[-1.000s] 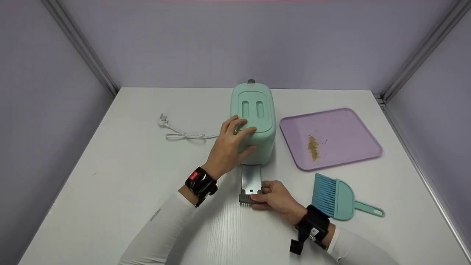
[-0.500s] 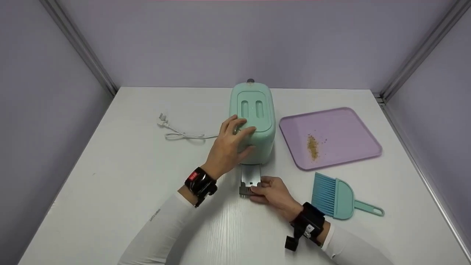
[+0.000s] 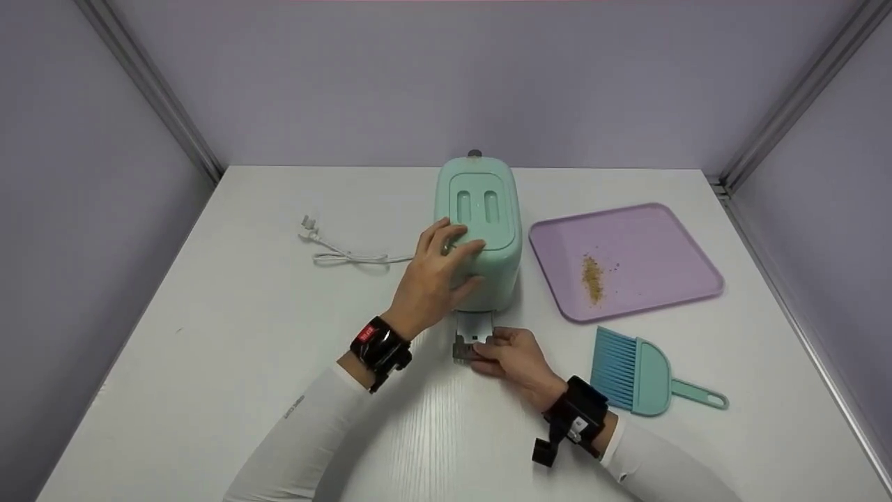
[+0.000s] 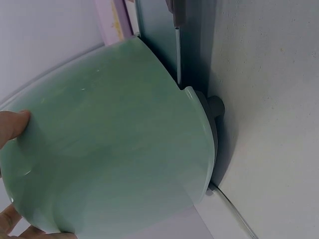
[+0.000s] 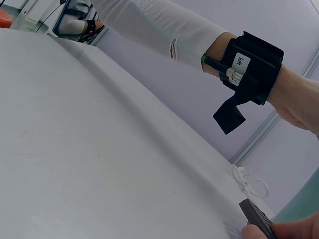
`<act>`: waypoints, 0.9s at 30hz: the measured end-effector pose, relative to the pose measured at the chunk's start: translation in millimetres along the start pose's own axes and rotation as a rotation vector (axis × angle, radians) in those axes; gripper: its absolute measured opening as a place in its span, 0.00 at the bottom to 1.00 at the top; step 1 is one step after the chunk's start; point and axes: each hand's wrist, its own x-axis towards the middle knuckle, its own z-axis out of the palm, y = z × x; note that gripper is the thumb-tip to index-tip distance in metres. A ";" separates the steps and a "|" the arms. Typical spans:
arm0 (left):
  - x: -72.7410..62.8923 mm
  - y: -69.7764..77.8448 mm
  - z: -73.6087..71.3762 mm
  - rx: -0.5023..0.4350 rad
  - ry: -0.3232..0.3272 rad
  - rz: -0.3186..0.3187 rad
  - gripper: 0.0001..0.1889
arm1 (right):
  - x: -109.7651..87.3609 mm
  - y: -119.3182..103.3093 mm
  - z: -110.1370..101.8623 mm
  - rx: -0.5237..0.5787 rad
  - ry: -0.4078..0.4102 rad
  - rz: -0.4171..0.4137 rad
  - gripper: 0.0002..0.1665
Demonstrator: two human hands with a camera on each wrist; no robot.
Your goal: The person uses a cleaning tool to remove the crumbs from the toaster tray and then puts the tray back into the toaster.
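Observation:
In the head view a mint-green toaster (image 3: 500,279) stands on the white table, its lidded top marked by two long recesses. My left hand (image 3: 421,286) holds its near end, with fingers over the top edge and thumb against the end face. In the left wrist view, fingertips (image 4: 14,124) touch the green shell. A metal crumb tray (image 3: 474,325) sticks a short way out of the toaster's base. My right hand (image 3: 519,362) pinches the tray's grey handle (image 5: 256,217) at its right side. The rest of the tray is hidden inside the toaster.
A purple tray (image 3: 662,258) with a small pile of crumbs (image 3: 592,280) lies right of the toaster. Nearer me lies a teal hand brush (image 3: 651,380). The toaster's white cord and plug (image 3: 348,258) stretch out to the left. Grey walls enclose the table.
My right hand has pushed the crumb tray away from me, further into the toaster, so less of its metal shows. The left hand and toaster have stayed put.

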 end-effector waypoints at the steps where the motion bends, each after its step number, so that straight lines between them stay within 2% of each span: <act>1: 0.0 0.0 0.1 0.001 0.000 -0.001 0.24 | 0.9 -0.1 0.5 0.004 0.005 -0.004 0.45; 8: 0.1 0.1 0.3 0.001 -0.006 -0.002 0.25 | 5.9 0.2 4.1 0.046 0.038 -0.046 0.41; 14: 0.1 1.0 -0.6 -0.003 -0.004 -0.008 0.24 | 7.6 0.4 8.2 0.104 0.115 -0.059 0.29; 19: -0.6 0.5 -0.4 -0.001 -0.007 -0.008 0.24 | 8.7 -0.1 9.0 0.140 0.127 -0.066 0.22; 22: -0.9 -0.3 0.0 -0.002 -0.008 -0.007 0.24 | 9.3 -0.8 9.4 0.177 0.137 -0.055 0.22; 27: -0.8 -0.5 0.1 -0.011 0.001 -0.004 0.24 | 11.0 -3.7 9.0 0.247 0.158 -0.027 0.29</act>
